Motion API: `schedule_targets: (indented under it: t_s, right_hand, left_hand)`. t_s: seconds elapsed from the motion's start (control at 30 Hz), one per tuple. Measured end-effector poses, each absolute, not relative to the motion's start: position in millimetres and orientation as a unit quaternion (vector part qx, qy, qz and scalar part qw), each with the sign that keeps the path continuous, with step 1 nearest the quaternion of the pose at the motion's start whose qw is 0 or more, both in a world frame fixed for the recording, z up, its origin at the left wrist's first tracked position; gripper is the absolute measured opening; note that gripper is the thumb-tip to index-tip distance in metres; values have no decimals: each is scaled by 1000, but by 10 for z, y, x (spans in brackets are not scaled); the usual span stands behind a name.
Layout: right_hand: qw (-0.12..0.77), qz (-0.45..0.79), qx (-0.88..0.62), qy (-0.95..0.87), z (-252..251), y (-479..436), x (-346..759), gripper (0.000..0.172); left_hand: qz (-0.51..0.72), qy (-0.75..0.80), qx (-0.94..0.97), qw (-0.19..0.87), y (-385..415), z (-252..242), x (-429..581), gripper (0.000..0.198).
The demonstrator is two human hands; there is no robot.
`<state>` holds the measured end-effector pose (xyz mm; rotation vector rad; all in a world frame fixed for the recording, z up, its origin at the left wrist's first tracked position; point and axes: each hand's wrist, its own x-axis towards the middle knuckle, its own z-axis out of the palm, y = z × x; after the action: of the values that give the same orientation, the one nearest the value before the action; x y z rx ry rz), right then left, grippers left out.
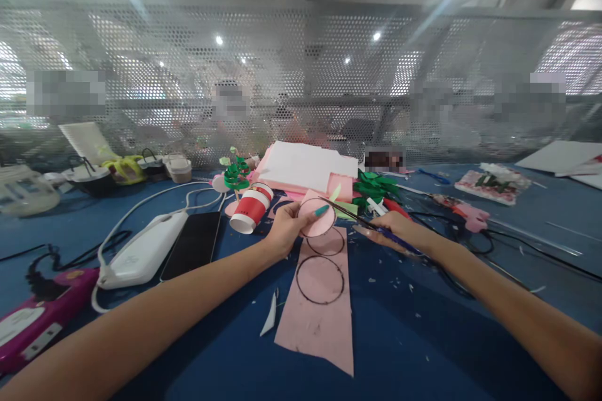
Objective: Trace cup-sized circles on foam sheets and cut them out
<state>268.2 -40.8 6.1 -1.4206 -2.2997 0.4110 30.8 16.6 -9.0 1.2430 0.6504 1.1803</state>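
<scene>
Right of the red cup [250, 209] (its lettering too small to read), a pink disc [323, 224] hides the top of a drawn circle [328, 245], and the right hand [399, 225] covers part of the scissors [397, 240]. Left of the cup, the picture's edge cuts off a purple power strip [61, 297] and a clear jar [26, 191]. Beyond the cup, shapes behind the perforated panel [301, 62] are blurred.

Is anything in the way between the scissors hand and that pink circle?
Nothing visible blocks the way; only the scissors held in the right hand reach across toward the pink circle in the left hand.
</scene>
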Motion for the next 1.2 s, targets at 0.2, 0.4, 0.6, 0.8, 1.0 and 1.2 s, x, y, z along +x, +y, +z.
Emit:
schedule_targets:
  t_s: [0.2,0.4,0.6,0.8,1.0,1.2]
  right_hand:
    - [208,140,-505,-826,67,-414,2695,49]
    - [211,145,-515,-818,49,-410,2704,49]
    - [209,153,-527,-810,24,-400,2701,49]
    - [233,137,-541,-797,32,-410,2683,48]
    - [249,118,-546,-791,-17,-385,2646,49]
    - [225,91,-540,-806,-66,-363,2619,45]
  left_hand:
    - [527,279,507,622,161,-67,316,35]
    - [543,284,482,626,154,-46,323,33]
    - [554,293,474,619,165,-46,326,33]
    - [571,292,437,631,182,-40,316,41]
    - [538,247,388,706,216,-58,294,24]
    - [469,287,400,733,144,-21,287,24]
